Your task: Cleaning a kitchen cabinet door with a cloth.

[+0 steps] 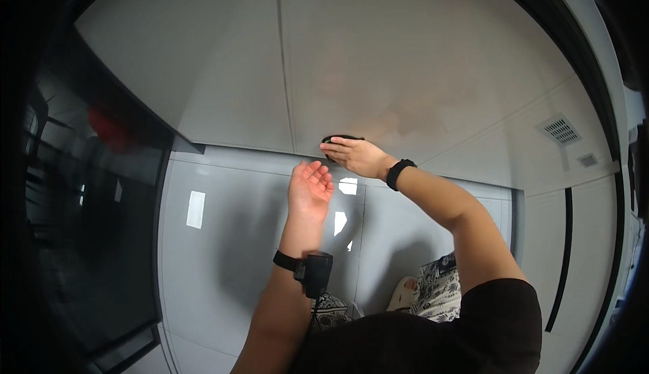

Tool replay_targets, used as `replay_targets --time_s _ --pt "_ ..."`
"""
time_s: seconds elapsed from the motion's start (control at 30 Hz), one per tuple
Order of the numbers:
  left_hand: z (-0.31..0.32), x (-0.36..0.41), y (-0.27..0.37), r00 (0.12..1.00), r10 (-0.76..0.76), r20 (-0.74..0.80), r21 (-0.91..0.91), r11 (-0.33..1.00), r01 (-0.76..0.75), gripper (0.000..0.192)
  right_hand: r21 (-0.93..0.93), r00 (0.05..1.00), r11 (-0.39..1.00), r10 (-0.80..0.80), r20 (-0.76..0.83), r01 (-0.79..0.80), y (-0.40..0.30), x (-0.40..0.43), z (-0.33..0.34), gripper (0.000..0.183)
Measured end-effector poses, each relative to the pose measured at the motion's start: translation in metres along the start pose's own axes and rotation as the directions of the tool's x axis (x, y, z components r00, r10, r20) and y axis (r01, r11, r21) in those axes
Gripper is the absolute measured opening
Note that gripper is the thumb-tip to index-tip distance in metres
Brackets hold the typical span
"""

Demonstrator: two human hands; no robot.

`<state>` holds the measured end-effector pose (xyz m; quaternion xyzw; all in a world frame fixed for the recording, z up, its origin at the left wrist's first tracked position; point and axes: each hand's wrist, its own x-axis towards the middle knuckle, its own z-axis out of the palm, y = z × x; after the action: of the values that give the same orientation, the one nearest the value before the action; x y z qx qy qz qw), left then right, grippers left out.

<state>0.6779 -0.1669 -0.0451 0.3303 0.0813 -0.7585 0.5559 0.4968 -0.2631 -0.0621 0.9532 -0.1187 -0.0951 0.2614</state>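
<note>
My right hand (pixel 357 157) lies with its fingers stretched over a dark oval object (pixel 343 136) with a hint of green at its edge. The fingers cover most of that object, so its kind is unclear. It is at the lower edge of a pale, glossy cabinet panel (pixel 405 59). Just below and to the left, my left hand (pixel 313 187) is turned palm up, its fingers loosely curled and apart, holding nothing. A black box-shaped device (pixel 318 274) with a cable is strapped to my left forearm. Around my right wrist is a black band (pixel 400 173).
A vertical seam (pixel 283 59) divides the pale panels. Dark, reflective glass (pixel 101 196) stands at the left. Square grille shapes (pixel 559 129) show at the right, possibly reflections. Below are glossy grey floor tiles (pixel 228 252) and my foot in a light slipper (pixel 401 298).
</note>
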Motion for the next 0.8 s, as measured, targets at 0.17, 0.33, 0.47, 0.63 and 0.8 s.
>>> replay_targets --time_s 0.17,0.33,0.47,0.63,0.8 --pt "-0.002 0.005 0.000 1.000 0.008 -0.016 0.026 1.000 -0.007 0.027 0.035 0.868 0.950 0.299 -0.396 -0.311 0.049 0.000 -0.126 0.028" --pt "0.011 0.012 -0.010 0.999 -0.004 -0.047 0.053 0.999 0.007 0.027 -0.126 0.471 0.742 0.276 -0.838 -0.659 0.108 -0.003 -0.196 0.015" --pt "0.015 0.015 -0.015 0.999 -0.041 -0.012 0.071 0.997 0.042 0.027 -0.122 0.457 0.769 0.237 -0.857 -0.627 0.123 -0.003 -0.229 0.020" --pt "0.019 0.016 -0.022 0.998 -0.060 -0.016 0.044 0.997 0.061 0.028 -0.093 0.561 0.760 0.386 -0.732 -0.643 0.096 -0.014 -0.184 0.031" --pt "0.025 0.015 -0.025 0.998 -0.067 -0.020 0.024 0.997 0.068 0.029 0.026 0.897 0.956 0.282 -0.341 -0.291 0.025 -0.053 -0.060 0.029"
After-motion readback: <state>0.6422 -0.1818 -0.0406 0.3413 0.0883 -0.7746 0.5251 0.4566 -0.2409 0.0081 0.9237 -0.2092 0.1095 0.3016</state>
